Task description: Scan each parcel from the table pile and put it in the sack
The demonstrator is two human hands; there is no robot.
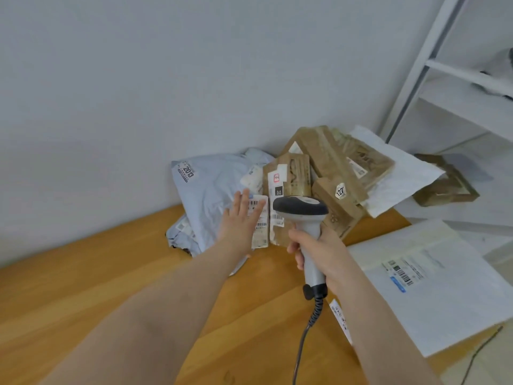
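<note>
Reaching forward, the left hand (pixel 241 215) lies flat with fingers straight and spread, holding nothing. Its fingertips rest on a white barcode label (pixel 261 226) stuck to a grey-blue mailer (pixel 213 187). The label is a narrow strip whose long axis runs away from the person. The mailer lies at the left side of the pile (pixel 305 173), which sits against the wall at the far edge of the wooden desk (pixel 111 273).

Just to the right, the right hand (pixel 324 254) is wrapped tightly around the grey handle of a scanner (pixel 301 207). The handle's long axis stands nearly upright, tilted slightly left. Its dark head sits on top and is aimed away from the person at the pile, just beside the label. A coiled cable (pixel 308 329) hangs from the bottom of the handle toward the near edge.

Behind the scanner head stands a small brown parcel (pixel 294 173). Larger brown paper parcels (pixel 327 157) lean on one another to its right, over a white mailer (pixel 402 173). The scanner head and right hand cover part of the pile's front.

A large flat white parcel (pixel 444 290) lies apart on the right of the desk, label up. A loose label strip (pixel 340 315) lies beside the right forearm. Beyond the desk stand a white shelf unit (pixel 444 70) and a cardboard box (pixel 447 184).
</note>
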